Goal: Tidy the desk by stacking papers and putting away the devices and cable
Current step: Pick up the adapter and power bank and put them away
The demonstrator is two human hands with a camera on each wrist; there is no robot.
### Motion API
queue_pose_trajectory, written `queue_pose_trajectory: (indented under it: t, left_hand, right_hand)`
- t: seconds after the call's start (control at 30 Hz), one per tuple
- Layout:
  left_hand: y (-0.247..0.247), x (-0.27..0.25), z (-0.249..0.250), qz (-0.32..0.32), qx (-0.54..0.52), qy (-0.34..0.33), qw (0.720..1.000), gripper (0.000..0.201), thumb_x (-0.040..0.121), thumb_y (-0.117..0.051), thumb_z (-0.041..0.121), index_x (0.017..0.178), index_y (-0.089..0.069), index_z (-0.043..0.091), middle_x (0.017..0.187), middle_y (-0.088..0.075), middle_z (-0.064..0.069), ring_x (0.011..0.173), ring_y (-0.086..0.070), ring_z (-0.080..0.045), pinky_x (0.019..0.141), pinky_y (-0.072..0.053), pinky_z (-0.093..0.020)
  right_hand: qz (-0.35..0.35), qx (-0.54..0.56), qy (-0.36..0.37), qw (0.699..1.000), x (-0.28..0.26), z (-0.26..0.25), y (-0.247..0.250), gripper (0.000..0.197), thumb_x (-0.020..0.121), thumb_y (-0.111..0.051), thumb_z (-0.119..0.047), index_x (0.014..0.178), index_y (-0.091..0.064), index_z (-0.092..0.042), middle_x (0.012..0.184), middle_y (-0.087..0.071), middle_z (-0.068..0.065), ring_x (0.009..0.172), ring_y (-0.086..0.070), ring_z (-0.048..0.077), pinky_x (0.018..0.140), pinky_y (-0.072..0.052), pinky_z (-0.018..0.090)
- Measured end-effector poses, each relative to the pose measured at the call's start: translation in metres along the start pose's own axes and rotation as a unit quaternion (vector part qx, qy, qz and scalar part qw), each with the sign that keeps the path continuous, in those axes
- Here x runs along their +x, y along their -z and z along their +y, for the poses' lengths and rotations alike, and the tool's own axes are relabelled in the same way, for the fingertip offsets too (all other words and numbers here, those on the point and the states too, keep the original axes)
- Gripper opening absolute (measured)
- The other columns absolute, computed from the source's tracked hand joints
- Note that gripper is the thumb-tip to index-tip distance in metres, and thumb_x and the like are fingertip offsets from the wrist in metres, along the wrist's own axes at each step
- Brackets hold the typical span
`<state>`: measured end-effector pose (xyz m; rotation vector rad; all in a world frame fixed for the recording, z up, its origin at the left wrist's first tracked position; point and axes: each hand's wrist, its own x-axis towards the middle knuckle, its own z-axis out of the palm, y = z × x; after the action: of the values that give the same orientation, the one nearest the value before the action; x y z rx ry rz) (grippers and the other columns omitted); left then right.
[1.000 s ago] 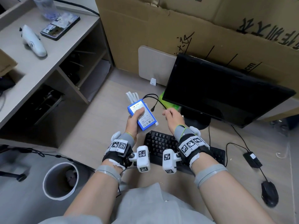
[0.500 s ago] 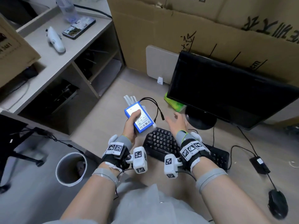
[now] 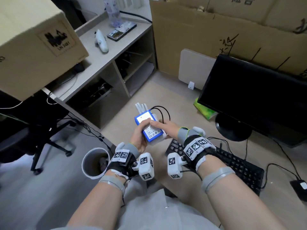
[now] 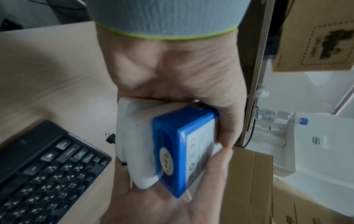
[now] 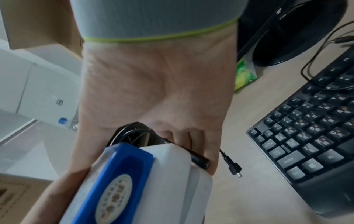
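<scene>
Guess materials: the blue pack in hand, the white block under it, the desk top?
Blue pack: looks like a hard plastic shell, semi-gloss, moulded rounded corners, paper-like label on its face. White block beneath: smooth matte plastic, rounded edges, probably a charger body. Desk top: pale wood-grain surface, likely laminate over board; flat, low sheen, faint grain streaks. None certain from look alone.

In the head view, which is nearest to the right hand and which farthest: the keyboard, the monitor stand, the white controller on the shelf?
From the right hand:
1. Keyboard, just beneath and behind the wrist.
2. Monitor stand, farther to the right.
3. White controller, far up on the left shelf.
</scene>
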<state>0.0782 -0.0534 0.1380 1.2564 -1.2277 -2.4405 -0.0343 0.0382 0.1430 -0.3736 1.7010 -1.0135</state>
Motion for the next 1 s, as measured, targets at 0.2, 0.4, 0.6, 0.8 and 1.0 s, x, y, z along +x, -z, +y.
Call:
queue_pose_trajectory:
  t: [0.2,0.4,0.6,0.8,1.0]
  left_hand:
    - [0.057,0.019,0.031,0.009,-0.069,-0.002,0.998,0.032,0.093,-0.061,0.031,0.117,-0.069,0.011,0.115,-0.072,-0.018,0.106,-0.069,-0.032,0.098,-0.053,-0.049]
    - [0.133,0.056,0.073,0.019,-0.134,0.027,0.990,0.054,0.093,-0.055,0.054,0.125,-0.066,0.013,0.122,-0.070,-0.017,0.112,-0.068,-0.030,0.101,-0.051,-0.048]
    - [0.187,0.088,0.106,0.073,-0.154,0.075,0.982,0.093,0.081,-0.025,0.086,0.123,-0.067,0.014,0.112,-0.074,-0.016,0.104,-0.072,-0.032,0.096,-0.054,-0.048]
    - [0.210,0.109,0.106,0.109,-0.177,0.130,0.970,0.089,0.084,-0.030,0.083,0.122,-0.067,0.011,0.113,-0.072,-0.023,0.101,-0.071,-0.039,0.079,-0.059,-0.051]
    - [0.217,0.106,0.092,0.115,-0.152,0.093,0.977,0.073,0.090,-0.030,0.075,0.128,-0.066,0.023,0.124,-0.070,-0.011,0.116,-0.066,-0.028,0.106,-0.046,-0.049]
  right_hand:
    - [-0.031,0.003,-0.018,0.999,0.036,-0.032,-0.052,0.035,0.082,-0.067,-0.056,0.099,-0.065,-0.026,0.104,-0.075,0.001,0.103,-0.071,0.022,0.101,-0.051,0.044]
    - [-0.039,0.015,-0.066,0.997,0.097,-0.080,-0.124,0.030,0.092,-0.056,-0.048,0.107,-0.065,-0.023,0.097,-0.073,0.000,0.095,-0.068,0.023,0.104,-0.047,0.044]
    - [-0.037,0.017,-0.101,0.994,0.137,-0.112,-0.171,0.012,0.097,-0.052,-0.038,0.096,-0.057,-0.027,0.088,-0.067,-0.004,0.077,-0.062,0.011,0.079,-0.047,0.029]
    - [-0.049,0.034,-0.132,0.989,0.167,-0.100,-0.187,0.028,0.089,-0.062,-0.045,0.107,-0.058,-0.024,0.096,-0.071,-0.001,0.087,-0.067,0.017,0.082,-0.053,0.035]
    - [-0.061,0.055,-0.128,0.988,0.200,-0.089,-0.185,0.063,0.067,-0.072,-0.055,0.119,-0.060,-0.022,0.106,-0.075,0.006,0.095,-0.072,0.026,0.092,-0.055,0.047]
